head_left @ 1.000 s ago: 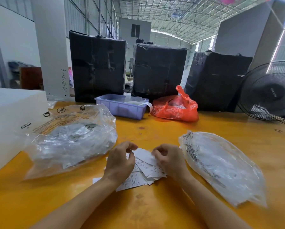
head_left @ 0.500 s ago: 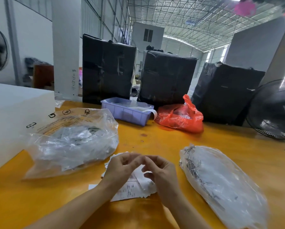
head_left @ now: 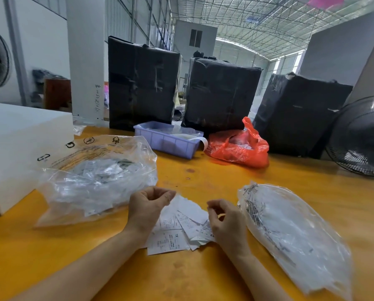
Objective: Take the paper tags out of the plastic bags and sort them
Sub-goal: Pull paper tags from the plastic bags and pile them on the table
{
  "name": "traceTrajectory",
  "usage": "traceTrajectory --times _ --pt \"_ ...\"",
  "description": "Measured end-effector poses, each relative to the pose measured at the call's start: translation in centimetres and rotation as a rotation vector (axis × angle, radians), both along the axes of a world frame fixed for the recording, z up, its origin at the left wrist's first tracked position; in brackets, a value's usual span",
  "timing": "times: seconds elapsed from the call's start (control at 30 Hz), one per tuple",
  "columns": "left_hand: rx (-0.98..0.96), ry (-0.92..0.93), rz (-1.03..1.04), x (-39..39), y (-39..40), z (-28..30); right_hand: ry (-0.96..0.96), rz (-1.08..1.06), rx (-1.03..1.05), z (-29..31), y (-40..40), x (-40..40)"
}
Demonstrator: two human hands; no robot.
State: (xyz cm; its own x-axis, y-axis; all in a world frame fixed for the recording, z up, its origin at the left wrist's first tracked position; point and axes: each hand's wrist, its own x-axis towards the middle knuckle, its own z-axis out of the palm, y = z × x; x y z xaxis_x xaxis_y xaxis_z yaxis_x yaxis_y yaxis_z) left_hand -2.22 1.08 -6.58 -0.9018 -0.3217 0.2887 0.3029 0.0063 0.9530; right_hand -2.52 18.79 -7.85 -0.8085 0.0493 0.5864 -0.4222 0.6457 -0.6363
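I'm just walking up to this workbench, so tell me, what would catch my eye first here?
Probably the bright red plastic bag at the back of the yellow table, beside a lilac tray and in front of three black-wrapped bundles. Nearer, the left hand and right hand hover with curled fingers over scattered paper tags, flanked by two clear plastic bags.

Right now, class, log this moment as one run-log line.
left hand: curled above paper tags | right hand: curled, grip unclear | clear bags: flank tags | stage: sorting
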Motion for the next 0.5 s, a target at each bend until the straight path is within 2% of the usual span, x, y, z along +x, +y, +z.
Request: traceTrajectory --times 0.23,0.37,0.5 --pt "-0.026 0.025 0.029 -0.2 0.1 -0.4 -0.101 0.061 0.326 -1.3 -0.4 -0.2" --pt "-0.048 0.024 0.013 -0.3 0.2 -0.6 -0.053 -0.013 0.177 -1.0 -0.2 -0.3" --pt "-0.056 0.022 -0.022 -0.1 0.4 -0.7 -0.066 0.003 0.15 -0.9 -0.4 -0.1"
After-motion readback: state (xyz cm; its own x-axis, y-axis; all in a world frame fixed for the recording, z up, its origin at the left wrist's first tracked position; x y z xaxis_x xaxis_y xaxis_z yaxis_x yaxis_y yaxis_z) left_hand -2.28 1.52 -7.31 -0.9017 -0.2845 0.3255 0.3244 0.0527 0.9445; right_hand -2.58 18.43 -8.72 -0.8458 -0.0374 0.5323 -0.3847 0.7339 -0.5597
